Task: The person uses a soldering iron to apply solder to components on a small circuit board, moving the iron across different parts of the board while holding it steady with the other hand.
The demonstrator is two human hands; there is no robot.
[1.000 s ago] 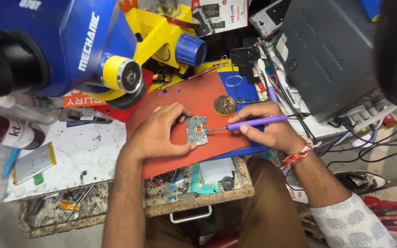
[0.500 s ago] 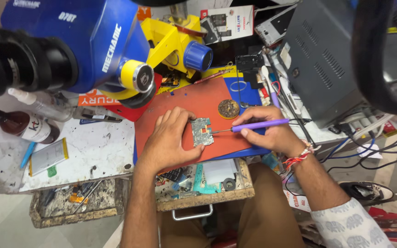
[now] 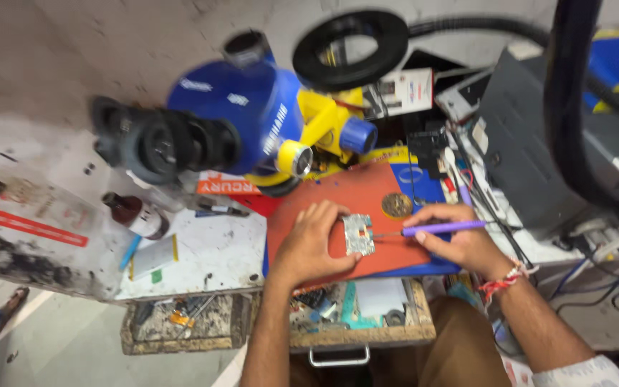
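A small silver circuit board (image 3: 359,234) lies on an orange-red work mat (image 3: 345,197). My left hand (image 3: 313,240) rests on the mat and pins the board's left edge with fingers and thumb. My right hand (image 3: 458,240) grips a purple-handled tool (image 3: 440,228) like a pen, its thin metal tip touching the board's right edge. A red thread band circles my right wrist.
A blue and yellow microscope (image 3: 248,136) hangs over the bench's back left, with a black ring light (image 3: 352,46) behind it. A brown bottle (image 3: 132,213) and a small flat battery (image 3: 153,256) lie left. A grey box (image 3: 531,150) and cables crowd the right. An open drawer (image 3: 356,319) holds parts.
The camera has pulled back and tilted, so the microscope and ring light now show whole. Both hands keep their hold; the tool tip stays at the board.
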